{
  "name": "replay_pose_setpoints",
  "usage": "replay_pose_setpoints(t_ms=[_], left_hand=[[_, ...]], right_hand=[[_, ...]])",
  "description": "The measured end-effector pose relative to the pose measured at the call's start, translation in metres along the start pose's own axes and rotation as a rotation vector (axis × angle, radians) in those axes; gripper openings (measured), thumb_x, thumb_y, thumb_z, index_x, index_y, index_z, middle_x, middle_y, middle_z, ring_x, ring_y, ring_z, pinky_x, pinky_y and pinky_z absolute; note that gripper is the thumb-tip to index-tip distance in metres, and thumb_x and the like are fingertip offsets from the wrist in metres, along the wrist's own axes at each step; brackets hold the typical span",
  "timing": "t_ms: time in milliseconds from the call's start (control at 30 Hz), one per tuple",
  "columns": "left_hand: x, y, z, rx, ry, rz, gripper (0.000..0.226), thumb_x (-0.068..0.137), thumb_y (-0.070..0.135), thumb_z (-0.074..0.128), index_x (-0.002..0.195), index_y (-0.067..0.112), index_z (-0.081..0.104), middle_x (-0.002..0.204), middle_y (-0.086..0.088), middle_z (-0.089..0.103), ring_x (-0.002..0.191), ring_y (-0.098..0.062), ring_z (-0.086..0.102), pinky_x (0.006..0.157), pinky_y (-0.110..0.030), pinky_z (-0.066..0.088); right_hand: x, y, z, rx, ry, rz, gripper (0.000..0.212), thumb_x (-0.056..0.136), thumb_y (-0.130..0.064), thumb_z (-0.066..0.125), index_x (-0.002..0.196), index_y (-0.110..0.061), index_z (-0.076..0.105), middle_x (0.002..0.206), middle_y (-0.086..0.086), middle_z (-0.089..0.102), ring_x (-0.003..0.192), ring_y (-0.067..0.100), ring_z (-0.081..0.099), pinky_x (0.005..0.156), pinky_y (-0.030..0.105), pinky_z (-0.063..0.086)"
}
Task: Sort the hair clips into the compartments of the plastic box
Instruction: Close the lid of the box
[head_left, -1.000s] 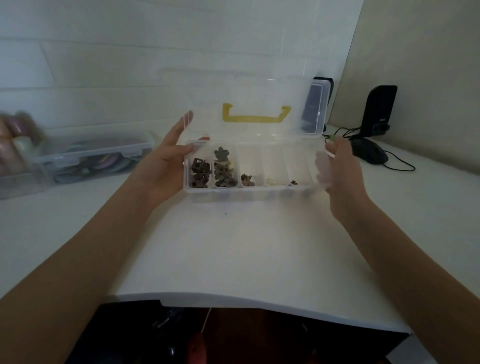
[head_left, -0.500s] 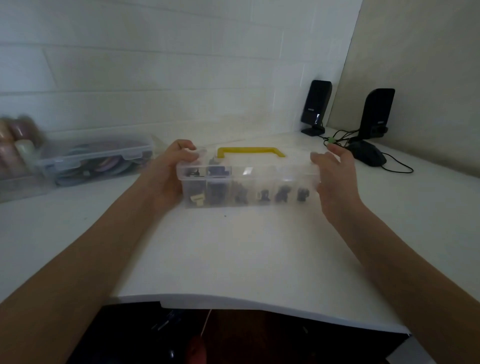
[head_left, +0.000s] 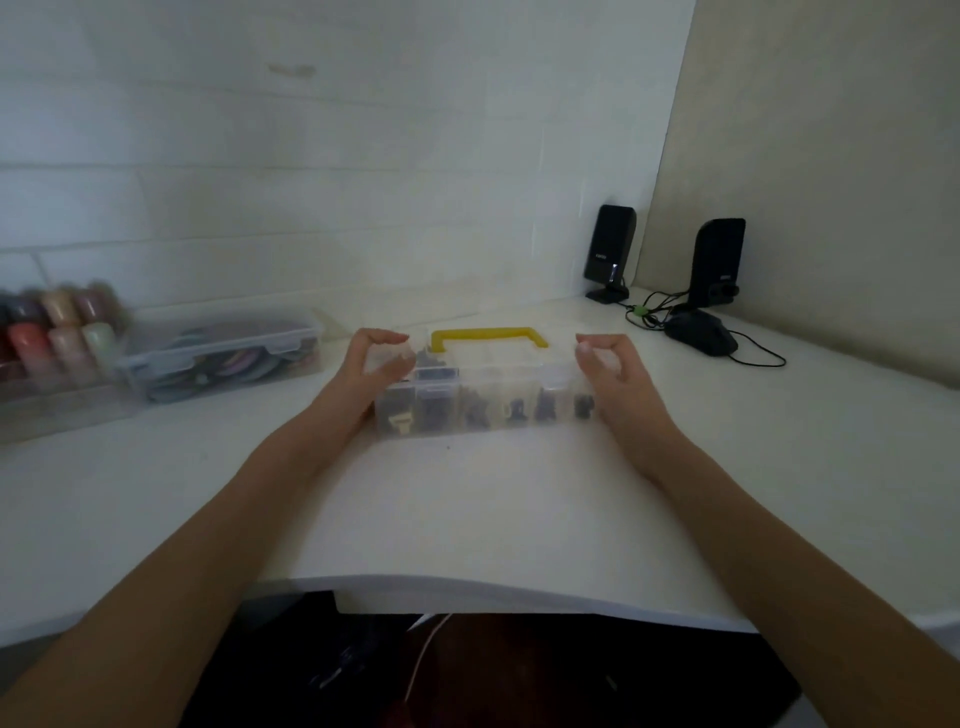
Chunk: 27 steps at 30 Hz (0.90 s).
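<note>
White desk (head_left: 467, 509) is carrying the closed plastic box (head_left: 483, 400) at its middle, hair clips (head_left: 543, 408) inside, left hand (head_left: 371, 371) and right hand (head_left: 610, 371) gripping its ends, apparently steadying the lid.

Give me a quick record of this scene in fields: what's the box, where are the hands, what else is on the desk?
box: clear plastic box, lid closed, yellow handle
contents: dark hair clips in its compartments
left hand: grips the box's left end
right hand: grips the box's right end
surface: white desk
nearby: second clear case, two black speakers, black mouse
</note>
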<state>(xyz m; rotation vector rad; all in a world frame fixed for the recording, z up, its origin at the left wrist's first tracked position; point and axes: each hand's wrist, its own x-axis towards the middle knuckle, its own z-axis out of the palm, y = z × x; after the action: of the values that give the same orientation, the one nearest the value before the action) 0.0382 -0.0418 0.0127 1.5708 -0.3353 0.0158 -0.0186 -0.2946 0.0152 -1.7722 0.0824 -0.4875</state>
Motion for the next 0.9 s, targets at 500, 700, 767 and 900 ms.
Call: replay_pose_setpoints(t_ms=[500, 700, 767, 900], left_hand=[[-0.058, 0.01, 0.011, 0.39, 0.22, 0.139, 0.064, 0.065, 0.027, 0.087, 0.115, 0.029, 0.048, 0.093, 0.022, 0.055, 0.078, 0.009, 0.053, 0.054, 0.001, 0.038], [-0.061, 0.011, 0.014, 0.363, 0.23, 0.159, 0.061, 0.066, 0.025, 0.087, 0.113, 0.027, 0.049, 0.092, 0.02, 0.056, 0.075, 0.006, 0.056, 0.052, -0.005, 0.043], [-0.06, 0.009, 0.014, 0.368, 0.24, 0.164, 0.061, 0.064, 0.027, 0.088, 0.111, 0.029, 0.049, 0.092, 0.02, 0.058, 0.073, 0.005, 0.059, 0.053, -0.007, 0.044], [-0.058, 0.008, 0.013, 0.417, 0.239, 0.154, 0.063, 0.064, 0.034, 0.088, 0.112, 0.034, 0.048, 0.094, 0.024, 0.057, 0.078, 0.004, 0.06, 0.058, -0.007, 0.043]], right_hand=[[-0.034, 0.002, -0.004, -0.152, 0.058, -0.04, 0.055, 0.064, -0.03, 0.083, 0.104, -0.031, 0.046, 0.09, -0.005, 0.058, 0.081, 0.026, 0.061, 0.068, 0.031, 0.049], [-0.038, -0.001, -0.002, -0.14, 0.081, -0.042, 0.054, 0.067, -0.025, 0.082, 0.108, -0.024, 0.046, 0.08, -0.009, 0.054, 0.068, 0.014, 0.054, 0.06, 0.021, 0.044], [-0.037, 0.0, -0.002, -0.151, 0.091, -0.052, 0.055, 0.067, -0.026, 0.083, 0.108, -0.023, 0.046, 0.079, -0.01, 0.053, 0.067, 0.011, 0.053, 0.055, 0.014, 0.041], [-0.036, 0.004, 0.003, -0.163, 0.098, -0.094, 0.056, 0.071, -0.025, 0.08, 0.114, -0.023, 0.044, 0.079, -0.01, 0.054, 0.065, 0.006, 0.051, 0.052, 0.005, 0.039]])
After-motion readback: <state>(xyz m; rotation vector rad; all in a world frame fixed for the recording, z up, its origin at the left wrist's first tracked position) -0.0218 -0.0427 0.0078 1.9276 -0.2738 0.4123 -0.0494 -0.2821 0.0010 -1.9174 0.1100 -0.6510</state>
